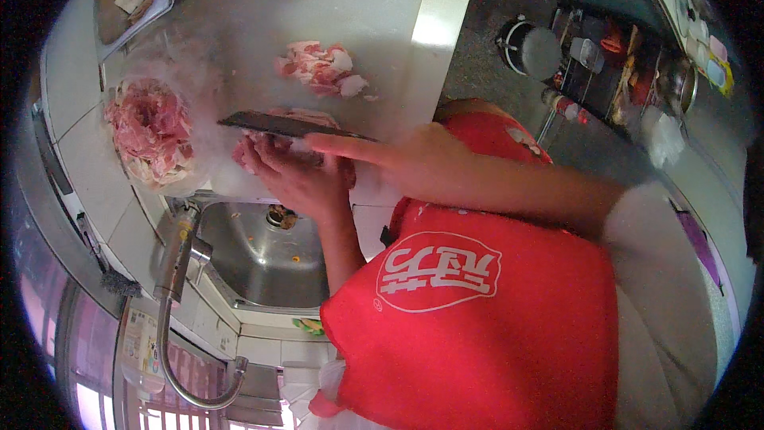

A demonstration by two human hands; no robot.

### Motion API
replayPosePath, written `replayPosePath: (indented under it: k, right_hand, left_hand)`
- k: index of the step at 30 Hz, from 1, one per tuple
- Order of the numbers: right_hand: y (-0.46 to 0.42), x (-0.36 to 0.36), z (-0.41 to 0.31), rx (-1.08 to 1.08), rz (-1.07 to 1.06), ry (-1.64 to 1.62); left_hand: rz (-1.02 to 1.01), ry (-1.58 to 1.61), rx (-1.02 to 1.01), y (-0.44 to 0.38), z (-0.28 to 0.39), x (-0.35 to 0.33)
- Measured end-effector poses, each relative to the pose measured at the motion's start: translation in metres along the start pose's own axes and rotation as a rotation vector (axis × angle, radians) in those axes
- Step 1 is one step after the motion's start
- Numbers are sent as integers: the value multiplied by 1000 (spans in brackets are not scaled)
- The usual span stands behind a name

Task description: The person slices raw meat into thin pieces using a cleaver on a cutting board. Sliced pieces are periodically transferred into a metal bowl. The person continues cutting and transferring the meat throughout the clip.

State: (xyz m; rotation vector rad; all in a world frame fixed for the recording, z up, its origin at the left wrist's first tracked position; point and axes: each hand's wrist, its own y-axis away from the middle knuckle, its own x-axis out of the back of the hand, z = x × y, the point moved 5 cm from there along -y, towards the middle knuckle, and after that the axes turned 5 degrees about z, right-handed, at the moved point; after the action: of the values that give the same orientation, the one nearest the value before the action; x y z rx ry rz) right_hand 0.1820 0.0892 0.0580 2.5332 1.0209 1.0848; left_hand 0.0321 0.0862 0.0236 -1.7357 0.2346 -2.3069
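Observation:
My right hand (412,152) is shut on a knife (280,125), with its index finger stretched along the dark blade. The blade lies across a piece of raw meat (304,114) on the pale cutting board (382,6). Just below the blade, my left hand (298,176) presses on the same meat with bent fingers, its underside hidden. Small cut pieces of pink and white meat (319,68) lie on the board beyond the knife. Left of the board's middle, a clear plastic bag (200,86) holds a heap of raw meat (152,131).
A steel sink (268,263) with a curved faucet (173,257) adjoins the board. A metal container (170,0) with pale pieces stands at the upper left, beside the tiled wall (89,173). A pot (531,51) and a loaded rack (603,65) stand at the upper right.

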Motion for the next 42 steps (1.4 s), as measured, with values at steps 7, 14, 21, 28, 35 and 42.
replayPosePath:
  k: [7,14,21,28,35,42]
  right_hand:
    - [26,-14,13,-116,-116,-78]
    - [14,-18,17,-214,-217,-158]
    - [-67,-25,15,38,170,-129]
    - [-30,11,21,141,458,-92]
    - [39,-5,14,-191,-71,-201]
    - [1,-22,-2,-39,59,-5]
  left_hand:
    - [-53,-23,32,3,0,-2]
    - [-23,32,100,1,-2,-6]
    - [-38,-21,5,1,-7,-9]
    - [19,122,75,0,-1,-3]
    - [-27,44,70,1,-3,-4]
    - [-4,188,170,0,2,-2]
